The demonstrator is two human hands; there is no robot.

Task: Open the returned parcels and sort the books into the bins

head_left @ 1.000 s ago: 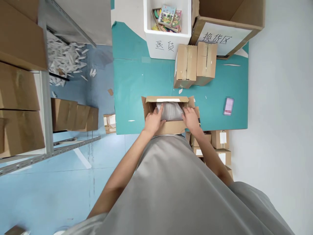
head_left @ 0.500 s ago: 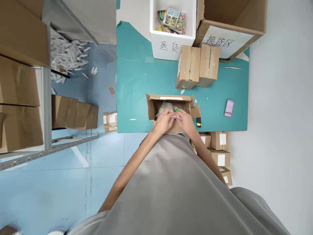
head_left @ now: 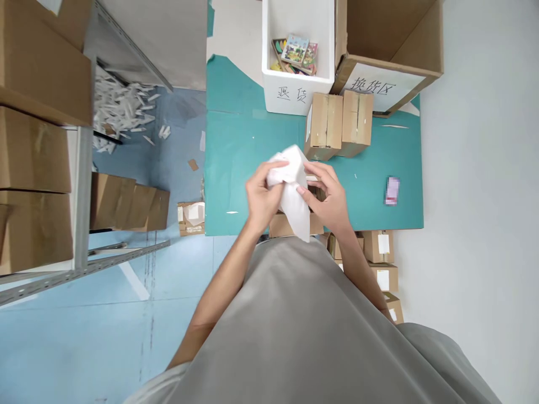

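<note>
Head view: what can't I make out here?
All in the head view:
Inside the white bundle: hidden by its outer layer.
Much of the cardboard box below: hidden by that bundle, left hand and right hand.
Pink thing: blurred into squares.
Far end of the big box: cut off by the top edge.

Bundle [head_left: 295, 163] over carton [head_left: 278, 226], bin [head_left: 292, 103] left of large box [head_left: 389, 31], both on table [head_left: 233, 168]

A white foam box [head_left: 290, 104] at 12 o'clock on the teal bench [head_left: 236, 134] holds illustrated packets [head_left: 295, 49]. Beside it, at 1 o'clock, stands a large cardboard box [head_left: 421, 33]; just in front, two taped cartons [head_left: 326, 120]. A pixelated pink object [head_left: 392, 191] lies at 3 o'clock, labelled cartons [head_left: 373, 247] at 4, a carton-laden metal rack [head_left: 83, 196] at 9, heaped white scraps [head_left: 122, 109] at 10.
</note>
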